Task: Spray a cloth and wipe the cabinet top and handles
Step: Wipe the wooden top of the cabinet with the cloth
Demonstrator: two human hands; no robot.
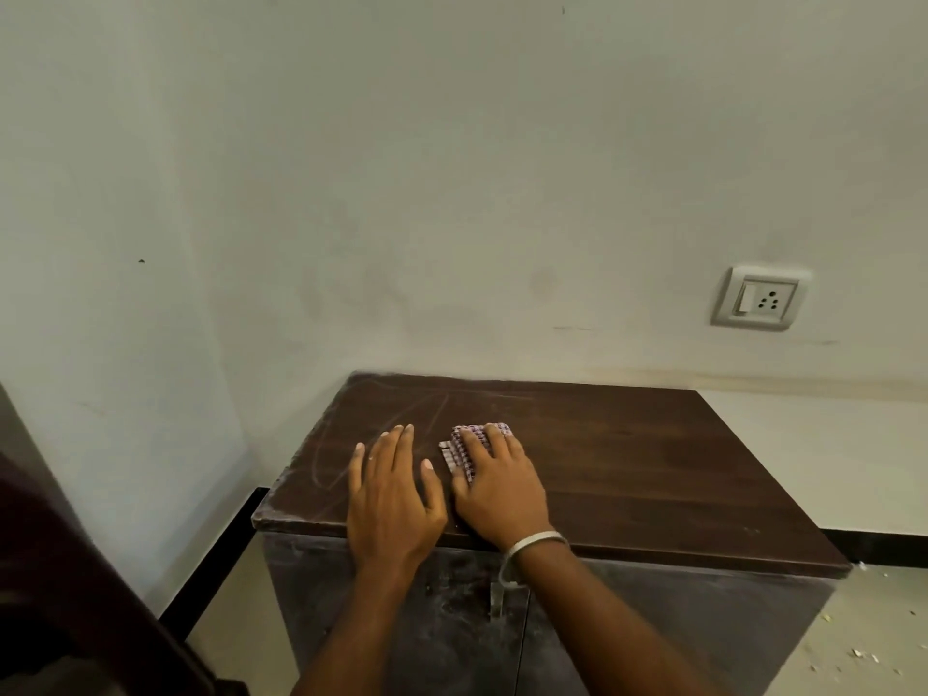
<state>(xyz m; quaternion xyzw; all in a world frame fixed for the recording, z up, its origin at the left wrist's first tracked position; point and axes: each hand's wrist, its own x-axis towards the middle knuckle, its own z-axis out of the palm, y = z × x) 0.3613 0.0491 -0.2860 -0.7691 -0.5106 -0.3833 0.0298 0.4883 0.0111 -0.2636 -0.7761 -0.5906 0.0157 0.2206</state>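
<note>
Dust streaks still marked the cabinet top [627,459] — the right hand [494,487], fingers flat, pressed the cloth [459,447], the left hand [391,487] lay open beside it, and the small cloth risked smearing grit.

Cabinet top [627,459] is showing dark reddish-brown wood grain, with pale dusty streaks and curved smears over its left part. Cabinet front [653,625] is reading darker, greyish-brown, mottled with light scuffs. Cloth [464,447] is showing a small pink-and-white check. Wall [401,168] is appearing off-white with faint grey smudges. Socket plate [761,297] is white. Bangle [535,541] is looking silvery-white.
</note>
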